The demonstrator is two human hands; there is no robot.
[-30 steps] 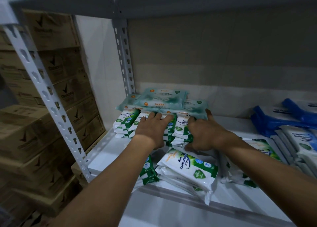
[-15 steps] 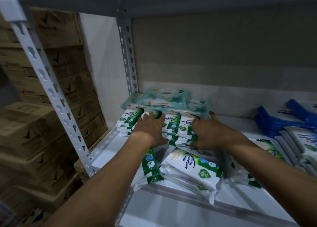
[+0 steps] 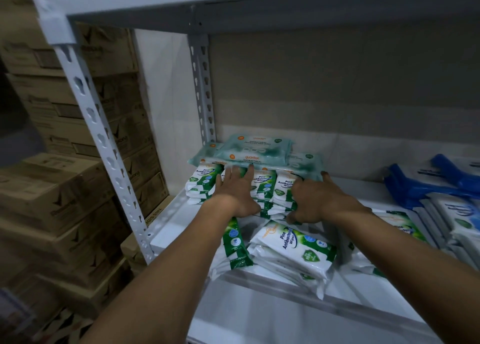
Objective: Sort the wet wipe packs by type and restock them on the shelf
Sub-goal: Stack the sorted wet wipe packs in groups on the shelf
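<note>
— So, starting far to the left of the left hand (image 3: 235, 191), what's there?

— Stacked cardboard boxes (image 3: 78, 182) beyond the shelf's slotted front post (image 3: 104, 146), well apart from that hand.

— And the hand itself?

— Its fingers are straight and spread, laid flat on a row of green-and-white pine wipe packs (image 3: 262, 187) stacked at the back of the shelf (image 3: 285, 315). The fingertips reach up to the front edge of the teal guardian packs (image 3: 255, 150), which lie just behind and above both hands.

— The right hand (image 3: 315, 199)?

— Just beside the left, on the same row. Its fingers curl down over the packs' right end, thumb stretched back toward the teal ones, so it grips that end of the stack.

— Anything nearer than the hands?

— Below the left wrist, one pine pack (image 3: 235, 247) stands on edge. Under the gap between the wrists lies a loose pile of pine packs (image 3: 291, 252). Beneath the right forearm more green-and-white packs (image 3: 397, 224) lie flat.

— Farther right?

— Blue packs (image 3: 426, 185) and white-and-blue packs (image 3: 457, 216), well apart from the right hand.
</note>
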